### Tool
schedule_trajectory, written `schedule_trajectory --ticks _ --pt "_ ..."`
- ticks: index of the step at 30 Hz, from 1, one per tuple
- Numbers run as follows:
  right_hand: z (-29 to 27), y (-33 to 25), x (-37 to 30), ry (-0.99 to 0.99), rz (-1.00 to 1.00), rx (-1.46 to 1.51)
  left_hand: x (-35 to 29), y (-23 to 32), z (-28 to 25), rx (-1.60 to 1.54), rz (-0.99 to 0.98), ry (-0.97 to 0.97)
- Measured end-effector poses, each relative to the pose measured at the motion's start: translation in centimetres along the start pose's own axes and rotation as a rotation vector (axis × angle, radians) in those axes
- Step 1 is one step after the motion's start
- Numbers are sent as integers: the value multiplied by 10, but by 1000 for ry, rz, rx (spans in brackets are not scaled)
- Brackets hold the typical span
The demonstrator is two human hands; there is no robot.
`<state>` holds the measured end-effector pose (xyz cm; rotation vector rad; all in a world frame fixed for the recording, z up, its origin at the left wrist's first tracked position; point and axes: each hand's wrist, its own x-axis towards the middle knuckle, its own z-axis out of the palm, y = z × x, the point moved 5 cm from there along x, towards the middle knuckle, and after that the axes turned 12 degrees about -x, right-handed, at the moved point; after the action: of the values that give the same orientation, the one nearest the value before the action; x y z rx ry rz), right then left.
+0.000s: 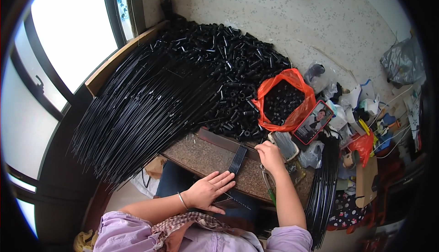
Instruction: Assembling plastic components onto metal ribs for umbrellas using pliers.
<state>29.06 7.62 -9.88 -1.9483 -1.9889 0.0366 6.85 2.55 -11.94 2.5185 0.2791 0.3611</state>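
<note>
A row of thin black rods (237,159) lies side by side on the speckled tabletop (187,150), its far ends by a long dark bar (218,139). My left hand (211,190) rests with fingers stretched out, their tips at the near ends of these rods. Just right of the rods' far ends, my right hand (270,155) is closed in a pinch. What its fingertips hold, if anything, is too small to make out. Pliers with green handles (270,192) lie beside my right forearm.
Many long black rods (132,110) cover the left side. Behind them are heaped short black tubes (228,55). An orange-red bag (266,87) holds small black pieces. A phone (314,122) leans against it, near a clear-cased object (285,146). More black rods (322,183) and clutter stand at right.
</note>
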Motion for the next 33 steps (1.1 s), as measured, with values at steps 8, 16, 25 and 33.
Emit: schedule_trajectory --ticks 8,16,25,33 --pt "8 -6 10 -14 -23 -56 -1 0 -3 3 5 -14" --pt "-1 6 -10 108 -164 -51 -2 -3 -2 -8 18 -12" --pt "-19 -69 -29 -680 -165 1141 2 -14 2 -30 1 44" --pt "-53 -123 -75 71 -127 1049 33 -20 -6 -25 61 102"
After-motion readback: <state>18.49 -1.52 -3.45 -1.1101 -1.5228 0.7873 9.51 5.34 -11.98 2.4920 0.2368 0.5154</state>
